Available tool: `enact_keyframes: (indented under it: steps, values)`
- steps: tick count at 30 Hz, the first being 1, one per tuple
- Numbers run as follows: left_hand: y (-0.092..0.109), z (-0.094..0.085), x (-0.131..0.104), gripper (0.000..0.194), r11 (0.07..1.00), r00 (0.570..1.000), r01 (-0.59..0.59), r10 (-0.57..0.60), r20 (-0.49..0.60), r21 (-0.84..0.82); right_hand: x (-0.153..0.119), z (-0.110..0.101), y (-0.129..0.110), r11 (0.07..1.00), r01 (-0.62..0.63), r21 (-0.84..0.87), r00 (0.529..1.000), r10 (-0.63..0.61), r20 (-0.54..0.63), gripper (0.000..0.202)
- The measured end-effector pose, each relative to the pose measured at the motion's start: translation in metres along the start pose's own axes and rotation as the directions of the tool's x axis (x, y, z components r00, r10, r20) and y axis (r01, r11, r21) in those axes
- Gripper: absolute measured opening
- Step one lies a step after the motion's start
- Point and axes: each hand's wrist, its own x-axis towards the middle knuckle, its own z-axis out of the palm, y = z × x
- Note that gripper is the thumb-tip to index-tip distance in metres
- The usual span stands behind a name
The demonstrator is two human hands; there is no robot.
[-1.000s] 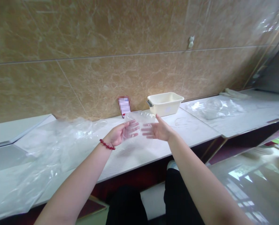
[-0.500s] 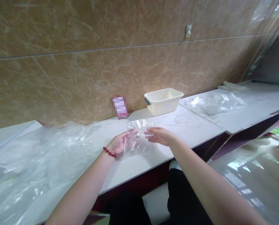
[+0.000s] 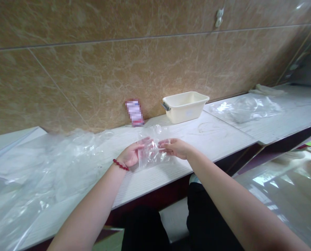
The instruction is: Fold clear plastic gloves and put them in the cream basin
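Observation:
A clear plastic bag (image 3: 151,158) is between my two hands, above the white tabletop (image 3: 134,190). My left hand (image 3: 131,154), with a red bead bracelet at its wrist, holds the bag's left side; its thumb lies in front and the other fingers show through the plastic. On the right side, my right hand (image 3: 176,147) has its fingers pressed against the bag and pinches the film. The inside of the bag shows only clear, shiny plastic.
Loose clear plastic bags (image 3: 74,167) cover the left of the table. A phone (image 3: 135,113) leans on the marbled wall beside a cream plastic bin (image 3: 188,109). More clear plastic (image 3: 249,108) lies at the right, near a pale cloth (image 3: 266,90).
My right hand's fingers have drawn closer together and moved slightly left onto the bag. The bag is more crumpled between my hands. The whole view has shifted a little.

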Motion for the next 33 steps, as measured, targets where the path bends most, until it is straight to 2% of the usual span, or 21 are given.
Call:
enact_keyframes:
  steps: [9, 16, 24, 29, 33]
  values:
    - [-0.001, -0.002, 0.001, 0.038, 0.996, 0.998, -0.052, 0.049, 0.033, 0.071, 0.008, -0.004, 0.005, 0.997, 0.083, 0.005, 0.996, -0.082, -0.032, 0.02]
    - [-0.004, -0.005, 0.004, 0.027, 0.992, 0.998, -0.034, 0.041, -0.053, 0.125, 0.012, -0.003, 0.009, 0.99, 0.121, 0.077, 0.993, -0.119, -0.024, 0.018]
    - [-0.002, -0.001, -0.002, 0.024, 0.996, 0.993, -0.09, 0.091, 0.076, -0.014, 0.009, -0.001, 0.006, 0.974, 0.182, 0.134, 0.981, -0.172, -0.085, 0.006]
    - [-0.001, 0.001, -0.001, 0.028, 0.992, 0.999, -0.037, 0.038, 0.01, -0.118, 0.014, -0.006, 0.009, 0.946, 0.306, 0.104, 0.948, -0.292, -0.129, 0.004]
    - [-0.005, 0.006, 0.004, 0.03, 0.994, 0.999, -0.016, 0.011, -0.048, -0.109, 0.018, -0.011, 0.011, 0.895, 0.422, 0.142, 0.906, -0.409, -0.11, 0.006]
